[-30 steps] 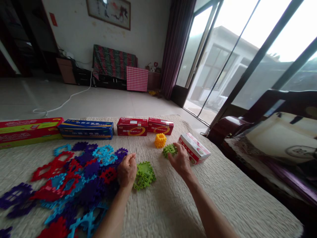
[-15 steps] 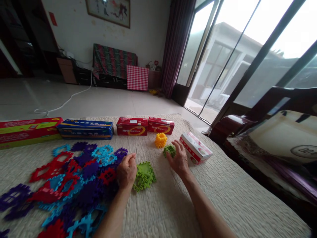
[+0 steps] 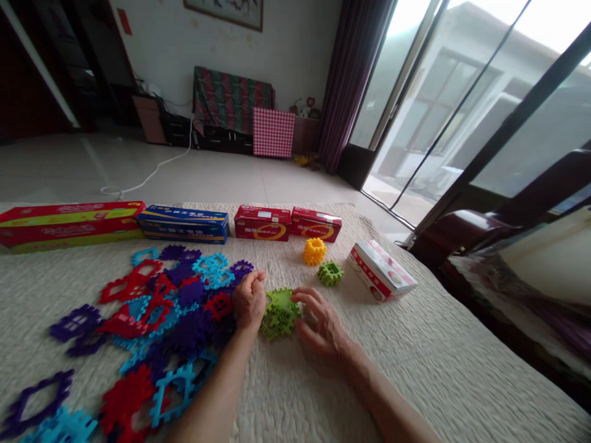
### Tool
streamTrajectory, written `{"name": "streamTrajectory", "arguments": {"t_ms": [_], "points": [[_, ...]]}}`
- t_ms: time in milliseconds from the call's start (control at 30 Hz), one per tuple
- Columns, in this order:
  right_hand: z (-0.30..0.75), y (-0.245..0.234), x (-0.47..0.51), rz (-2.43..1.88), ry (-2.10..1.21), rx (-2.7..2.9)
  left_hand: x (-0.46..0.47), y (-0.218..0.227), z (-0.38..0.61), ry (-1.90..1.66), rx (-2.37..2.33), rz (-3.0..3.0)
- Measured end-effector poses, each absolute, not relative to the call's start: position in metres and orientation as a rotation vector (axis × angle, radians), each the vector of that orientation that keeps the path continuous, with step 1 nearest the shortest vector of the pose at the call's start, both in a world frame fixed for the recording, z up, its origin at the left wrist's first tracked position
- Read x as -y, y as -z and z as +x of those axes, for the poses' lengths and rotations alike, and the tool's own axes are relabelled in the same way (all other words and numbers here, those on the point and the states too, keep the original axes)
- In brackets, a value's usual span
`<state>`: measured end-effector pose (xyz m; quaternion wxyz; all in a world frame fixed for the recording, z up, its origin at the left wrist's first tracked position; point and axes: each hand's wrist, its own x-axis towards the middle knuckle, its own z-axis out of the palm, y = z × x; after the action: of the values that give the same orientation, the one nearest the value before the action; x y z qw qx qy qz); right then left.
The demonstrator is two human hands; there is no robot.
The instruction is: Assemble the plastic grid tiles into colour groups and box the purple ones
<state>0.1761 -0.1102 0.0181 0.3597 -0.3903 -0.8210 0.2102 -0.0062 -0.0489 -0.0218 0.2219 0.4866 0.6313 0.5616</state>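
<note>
My left hand (image 3: 250, 300) is closed in a loose fist at the left edge of a small heap of light-green plastic building pieces (image 3: 281, 317); I see nothing in its fingers. At the heap's right edge is my right hand (image 3: 321, 320), open with fingers apart and bent, the fingertips at the pieces. Beyond it stands a green assembled block (image 3: 331, 274), with a yellow assembled block (image 3: 314, 251) just behind it. Left of my left hand spreads a loose pile of purple (image 3: 189, 332), red (image 3: 127, 397) and light-blue toothed pieces (image 3: 173, 391).
Along the mat's far side stand a long red-and-green box (image 3: 69, 226), a blue box (image 3: 183, 224) and two red boxes (image 3: 263, 223). A white-and-red box (image 3: 382, 271) lies to the right. A quilted mat (image 3: 462, 363) covers the surface; a dark wooden chair arm (image 3: 455, 227) borders it.
My right hand has left the green assembled block and come back leftward and nearer to the light-green heap. My left hand stays beside the heap. The view has shifted slightly.
</note>
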Motion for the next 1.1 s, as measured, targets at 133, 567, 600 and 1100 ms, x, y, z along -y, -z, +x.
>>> {"name": "streamTrajectory", "arguments": {"t_ms": [133, 567, 600, 1100], "points": [[0.175, -0.015, 0.116, -0.982, -0.564, 2.221, 0.048, 0.021, -0.007, -1.572, -1.741, 1.328], [0.17, -0.017, 0.116, -0.973, -0.436, 2.368, 0.048, 0.02, -0.007, -1.575, -1.732, 1.285], [0.169, -0.016, 0.116, -0.984, -0.414, 2.356, 0.048, 0.02, -0.007, -1.575, -1.724, 1.286], [0.174, -0.01, 0.11, -0.996, -0.208, 2.228, 0.048, 0.019, -0.007, -1.53, -1.734, 1.254]]}}
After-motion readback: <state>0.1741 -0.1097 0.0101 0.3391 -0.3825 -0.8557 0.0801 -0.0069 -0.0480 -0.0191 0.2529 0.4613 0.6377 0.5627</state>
